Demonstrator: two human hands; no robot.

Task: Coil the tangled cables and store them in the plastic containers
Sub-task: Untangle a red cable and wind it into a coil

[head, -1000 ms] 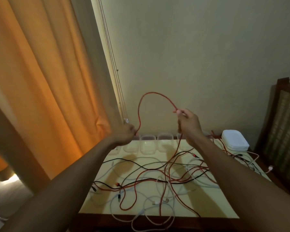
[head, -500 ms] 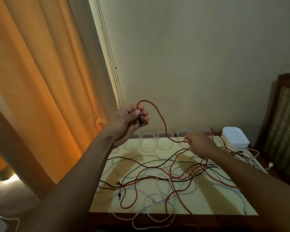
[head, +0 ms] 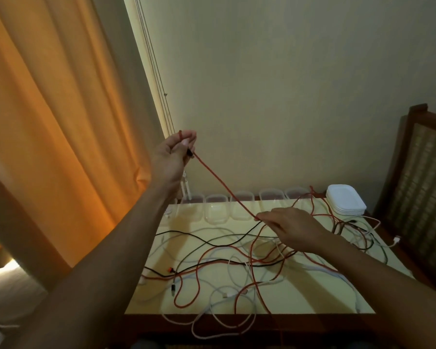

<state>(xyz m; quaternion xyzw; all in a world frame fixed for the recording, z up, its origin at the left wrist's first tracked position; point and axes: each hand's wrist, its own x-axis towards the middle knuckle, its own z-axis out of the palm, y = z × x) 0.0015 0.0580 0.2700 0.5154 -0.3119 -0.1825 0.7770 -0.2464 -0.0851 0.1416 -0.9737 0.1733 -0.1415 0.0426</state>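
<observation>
Near edge of table (head: 312, 298): tangle of cables (head: 237, 263), white, black & red, some loops hanging over the front. R hand (head: 295, 227), low over the tangle, pinches the red cable (head: 222, 187) btw thumb & fingertips. Cable runs taut up-left to L hand (head: 173, 157), raised, fingers curled round its end. Far edge: row of clear plastic containers (head: 215, 210), stack of white lids (head: 345, 202) at right.
</observation>
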